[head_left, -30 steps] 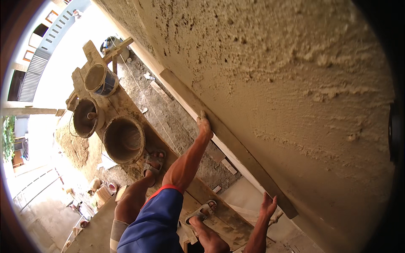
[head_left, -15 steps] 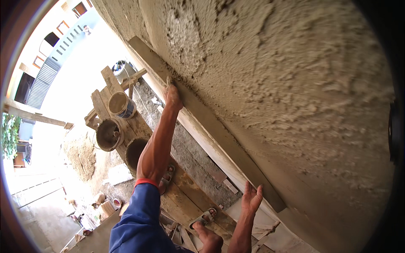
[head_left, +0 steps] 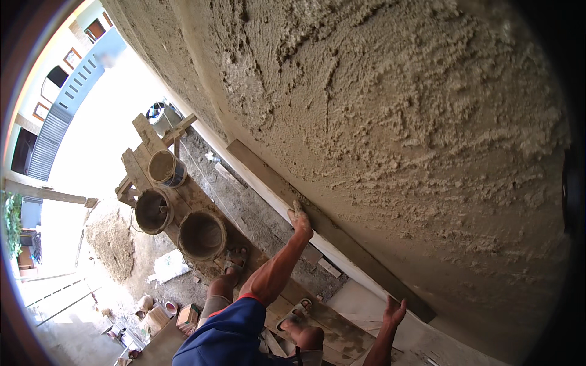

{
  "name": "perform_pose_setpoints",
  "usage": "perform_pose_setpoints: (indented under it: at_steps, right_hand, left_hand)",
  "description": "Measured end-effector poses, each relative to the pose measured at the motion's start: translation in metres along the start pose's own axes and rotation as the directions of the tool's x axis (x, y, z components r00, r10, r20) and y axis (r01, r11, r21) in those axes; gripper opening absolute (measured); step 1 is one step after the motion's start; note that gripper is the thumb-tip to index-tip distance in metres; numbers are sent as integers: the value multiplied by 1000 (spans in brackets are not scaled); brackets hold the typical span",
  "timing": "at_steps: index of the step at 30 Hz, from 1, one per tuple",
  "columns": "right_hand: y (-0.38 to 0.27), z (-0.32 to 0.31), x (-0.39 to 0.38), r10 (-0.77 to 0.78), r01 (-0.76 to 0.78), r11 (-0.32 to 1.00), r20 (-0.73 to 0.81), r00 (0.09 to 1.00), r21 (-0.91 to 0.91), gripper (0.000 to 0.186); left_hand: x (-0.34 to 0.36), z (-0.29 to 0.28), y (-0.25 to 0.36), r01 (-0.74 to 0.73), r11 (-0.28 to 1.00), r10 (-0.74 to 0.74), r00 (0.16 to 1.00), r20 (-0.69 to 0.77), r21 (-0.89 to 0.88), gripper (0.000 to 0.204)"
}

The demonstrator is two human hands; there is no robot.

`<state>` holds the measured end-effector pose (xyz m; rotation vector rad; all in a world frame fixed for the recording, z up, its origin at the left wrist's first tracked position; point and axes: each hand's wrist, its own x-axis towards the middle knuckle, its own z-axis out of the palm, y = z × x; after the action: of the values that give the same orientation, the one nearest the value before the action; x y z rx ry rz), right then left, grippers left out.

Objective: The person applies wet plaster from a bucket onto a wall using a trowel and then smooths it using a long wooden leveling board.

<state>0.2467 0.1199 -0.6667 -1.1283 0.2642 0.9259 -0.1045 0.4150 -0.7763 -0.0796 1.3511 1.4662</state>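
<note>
A long, mortar-smeared straightedge board (head_left: 351, 250) lies along the plastered wall (head_left: 397, 140), slanting from upper left to lower right in the head view. My left hand (head_left: 300, 219) grips its lower edge near the middle, mortar on my fingers. My right hand (head_left: 394, 314) holds the board near its lower-right end, fingertips up against the edge. The wall is rough and lumpy over much of its face and smoother near the board. My feet in sandals rest on the wooden scaffold planks (head_left: 256, 268) below.
Three mortar-stained buckets (head_left: 201, 238) stand on the planks, beside crossed timber supports (head_left: 180, 129). A container (head_left: 163, 116) sits beyond them. Below lie a sand pile (head_left: 110, 244), white sacks (head_left: 171, 265) and scattered debris. A blue gate (head_left: 79, 79) is at upper left.
The board and both hands rose along the wall about half a second ago, and have since moved back down. The view has shifted slightly, showing more rough plaster above the board.
</note>
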Motion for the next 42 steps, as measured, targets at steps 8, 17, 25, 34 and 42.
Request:
perform_pose_setpoints:
  at_steps: [8, 17, 25, 34, 42]
  right_hand:
    - [43, 138, -82, -16, 16, 1000, 65, 998, 11, 40]
    - [51, 194, -123, 21, -37, 995, 167, 986, 93, 37]
    - [-32, 91, -81, -218, 217, 975, 23, 976, 39, 38]
    - [-19, 211, -159, -386, 389, 917, -54, 921, 88, 47]
    - [-15, 246, -199, -387, 382, 916, 16, 922, 121, 37]
  left_hand:
    - [17, 43, 214, -236, 965, 249, 960, 130, -112, 44]
    - [-4, 70, 301, -211, 970, 237, 922, 306, -118, 51]
    - [-110, 73, 169, -191, 981, 184, 973, 141, 42, 60]
    - [-136, 111, 310, -153, 985, 135, 974, 183, 84, 51]
    - [-66, 96, 337, -295, 956, 249, 821, 513, 7, 50]
